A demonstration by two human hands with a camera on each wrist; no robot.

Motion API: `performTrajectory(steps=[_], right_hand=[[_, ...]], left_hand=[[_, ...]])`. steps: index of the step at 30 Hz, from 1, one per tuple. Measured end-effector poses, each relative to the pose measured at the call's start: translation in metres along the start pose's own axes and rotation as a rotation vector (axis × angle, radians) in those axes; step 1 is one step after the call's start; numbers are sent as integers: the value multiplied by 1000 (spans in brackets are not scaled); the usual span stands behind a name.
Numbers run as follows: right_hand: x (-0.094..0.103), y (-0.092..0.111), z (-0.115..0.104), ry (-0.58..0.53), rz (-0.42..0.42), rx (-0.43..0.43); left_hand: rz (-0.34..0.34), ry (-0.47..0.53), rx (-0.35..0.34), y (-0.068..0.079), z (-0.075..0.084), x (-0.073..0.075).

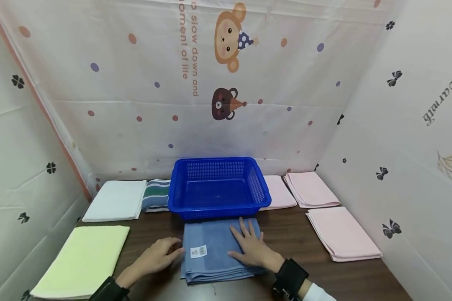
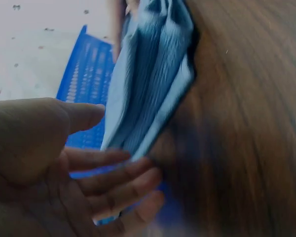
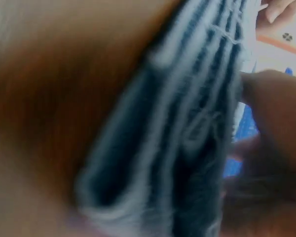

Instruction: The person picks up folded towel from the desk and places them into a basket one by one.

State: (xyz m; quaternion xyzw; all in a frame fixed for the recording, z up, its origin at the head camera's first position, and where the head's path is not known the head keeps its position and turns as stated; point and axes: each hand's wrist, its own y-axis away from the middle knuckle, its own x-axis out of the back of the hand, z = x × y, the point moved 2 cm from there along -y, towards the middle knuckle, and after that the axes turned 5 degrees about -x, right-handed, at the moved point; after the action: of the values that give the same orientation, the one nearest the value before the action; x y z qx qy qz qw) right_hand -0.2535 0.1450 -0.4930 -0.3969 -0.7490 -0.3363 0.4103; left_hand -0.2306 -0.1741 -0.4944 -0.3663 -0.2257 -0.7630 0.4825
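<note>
A folded blue towel [image 1: 216,261] with a small white label [image 1: 199,251] lies on the dark wooden table. My right hand [image 1: 253,248] rests on its right half, fingers spread. Beside the towel's left edge is my left hand [image 1: 156,254], thumb and fingers apart with nothing between them. In the left wrist view, the fingertips of that hand [image 2: 96,182] overlap the near end of the folded layers. The right wrist view shows the stacked edges of the towel [image 3: 158,148] up close, blurred.
Right behind the towel stands a blue plastic basket [image 1: 218,214]. A white towel [image 1: 114,200], a striped towel [image 1: 156,195] and a yellow towel [image 1: 83,259] lie to the left. Folded pink towels [image 1: 344,232] lie to the right. Printed cloth walls [image 1: 135,75] enclose the table.
</note>
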Motion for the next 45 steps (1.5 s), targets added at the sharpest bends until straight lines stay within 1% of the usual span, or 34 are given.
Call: performTrajectory(steps=[2,4,6,8,10,11,14,17,18,20,22,24,26,27,28,30,32,34,36,39,41,42,45], right_hand=[[0,1,-3,-67,80,68],[3,5,-1,-115,179,80],[9,12,5,-127,291,35],[15,20,14,-118,362,-55],[19,27,24,-94,359,-129],[19,29,29,-77,342,-140],[16,30,37,-51,270,-93],[10,27,37,-43,256,-23],[10,26,36,-47,255,-14],[10,25,34,-68,243,-26],[12,25,34,-104,218,-47],[14,24,33,-173,173,-83],[16,24,33,-267,116,-134],[17,23,32,-335,79,-166],[17,23,32,-429,31,-197],[16,22,31,-633,-60,-248],[15,20,31,-832,-147,-282],[14,18,32,-973,-211,-286],[15,17,33,-1015,-225,-271],[20,23,32,-971,-187,-267],[25,30,29,-927,-159,-257],[28,34,26,-918,-153,-243],[41,46,16,-942,-163,-149]], left_hand=[[-1,-17,68,-2,2,-4],[6,-43,132,-3,4,-7],[13,-76,168,-3,5,-10],[32,-104,173,-3,5,-12],[49,-131,172,-3,5,-13],[54,-144,172,-4,5,-14],[77,-165,161,-6,2,-14],[93,-155,142,-8,1,-15],[95,-134,127,-8,0,-15],[77,-81,107,-8,2,-15],[49,15,86,-7,4,-14],[15,157,113,-4,6,-13],[0,311,183,-1,8,-12],[4,393,230,0,8,-13],[13,469,282,2,9,-13],[34,576,375,4,8,-14],[41,648,428,3,8,-15],[32,687,445,2,7,-16],[10,720,436,3,8,-16],[-28,766,387,9,11,-12],[-59,809,353,16,14,-8],[-74,830,336,20,17,-4],[-116,904,276,32,25,11]])
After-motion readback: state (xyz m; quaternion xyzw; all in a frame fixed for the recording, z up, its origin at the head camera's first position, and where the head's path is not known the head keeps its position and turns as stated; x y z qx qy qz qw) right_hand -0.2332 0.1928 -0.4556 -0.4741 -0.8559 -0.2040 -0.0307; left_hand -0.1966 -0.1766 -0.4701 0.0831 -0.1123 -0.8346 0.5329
